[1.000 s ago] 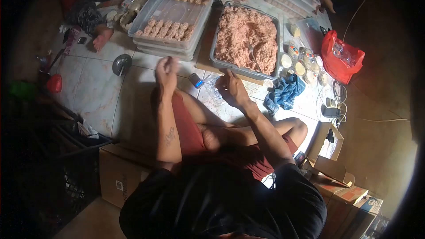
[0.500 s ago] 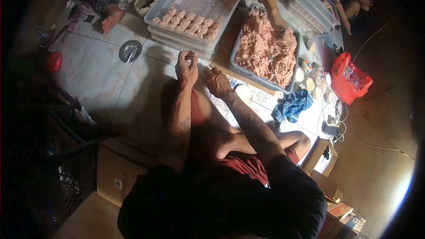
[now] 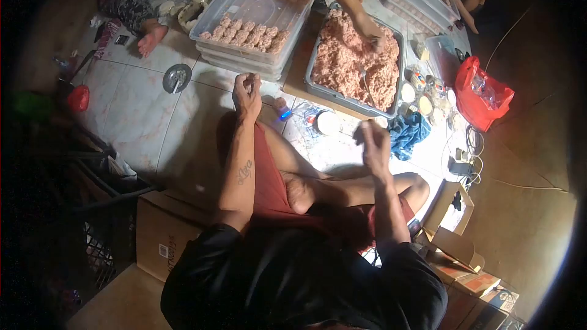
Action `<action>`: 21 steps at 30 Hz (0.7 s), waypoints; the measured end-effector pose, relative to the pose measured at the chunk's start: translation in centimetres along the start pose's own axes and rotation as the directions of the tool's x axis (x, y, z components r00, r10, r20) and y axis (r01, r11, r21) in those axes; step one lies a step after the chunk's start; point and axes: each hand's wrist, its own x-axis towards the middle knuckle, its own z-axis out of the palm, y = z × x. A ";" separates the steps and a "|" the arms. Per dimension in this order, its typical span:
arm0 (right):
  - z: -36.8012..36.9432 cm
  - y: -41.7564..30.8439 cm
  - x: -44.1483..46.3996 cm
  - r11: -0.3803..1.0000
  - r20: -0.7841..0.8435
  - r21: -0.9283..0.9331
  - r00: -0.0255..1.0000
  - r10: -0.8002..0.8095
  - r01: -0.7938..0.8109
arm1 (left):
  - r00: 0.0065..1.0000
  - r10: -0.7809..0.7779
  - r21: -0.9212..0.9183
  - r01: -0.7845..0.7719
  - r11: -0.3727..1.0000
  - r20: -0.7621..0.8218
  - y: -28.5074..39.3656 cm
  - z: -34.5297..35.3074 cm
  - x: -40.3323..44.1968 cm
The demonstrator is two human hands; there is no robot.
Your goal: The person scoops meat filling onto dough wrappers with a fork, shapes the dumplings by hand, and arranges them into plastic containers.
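Note:
My left hand (image 3: 247, 95) is raised in front of the stacked clear trays, fingers curled in toward the thumb; what it holds, if anything, cannot be made out. My right hand (image 3: 374, 142) is above the lit floor near a crumpled blue cloth (image 3: 408, 137). Its fingers are curled in and slightly blurred, and their inside is hidden. Between my hands, a small object with a blue glow (image 3: 282, 110) and a white round container (image 3: 328, 123) stand on the floor. Beyond them is a grey tub of minced pink meat (image 3: 342, 55), with a spoon handle in it.
Clear plastic trays (image 3: 239, 55) hold rows of meat portions. Another person's hand (image 3: 370, 32) reaches into the tub. An ashtray (image 3: 177, 78) lies left, a red plastic bag (image 3: 483, 99) right. Several jars (image 3: 424, 105), cables and cardboard boxes line the right side.
My right hand has moved away from my left, to the right and down toward the blue cloth, uncovering the glowing object. My left hand stays nearly in place with its fingers curled.

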 end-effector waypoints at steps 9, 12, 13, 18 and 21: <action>-11.6 -14.3 -8.9 0.271 -0.457 0.340 0.410 -0.790 0.901 | 0.998 0.021 0.140 -0.030 0.990 0.059 0.4 -0.3 -0.6; -13.2 -15.5 -9.6 0.223 -0.416 0.343 0.361 -0.834 0.912 | 0.994 0.100 0.189 -0.108 0.976 0.052 0.8 -0.5 -0.9; -13.5 -15.7 -9.9 0.214 -0.411 0.344 0.352 -0.841 0.914 | 0.983 0.183 0.212 -0.186 0.959 0.032 1.2 -0.3 -1.3; -14.3 -16.2 -10.7 0.193 -0.410 0.333 0.326 -0.852 0.923 | 0.966 0.254 0.236 -0.260 0.936 0.055 0.7 -0.7 -1.4; -14.4 -16.4 -10.9 0.190 -0.406 0.320 0.316 -0.857 0.928 | 0.960 0.272 0.236 -0.279 0.931 0.061 0.5 -0.7 -1.4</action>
